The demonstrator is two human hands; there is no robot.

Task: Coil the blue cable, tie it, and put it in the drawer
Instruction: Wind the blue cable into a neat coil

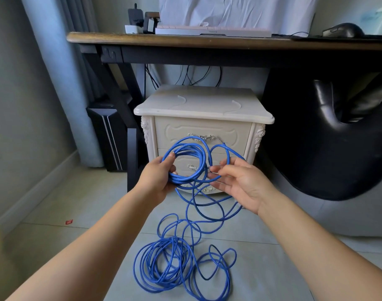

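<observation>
A pale tiled floor (55, 213) fills the lower frame, with a small red scrap (69, 222) at lower left. A grey wall (12, 83) with a skirting board (44, 181) runs up the left edge, beside a blue-grey curtain (55, 61) lit by soft daylight. Across the top stands a dark-framed bench (142, 39) with a wooden top, carrying a keyboard (211, 31), a mouse (342, 30) and a white cloth (229, 9). Under it, at centre, stands a cream bedside cabinet (203, 105), with a black computer tower (107, 135) to its left and a black chair (338, 137) at right.
</observation>
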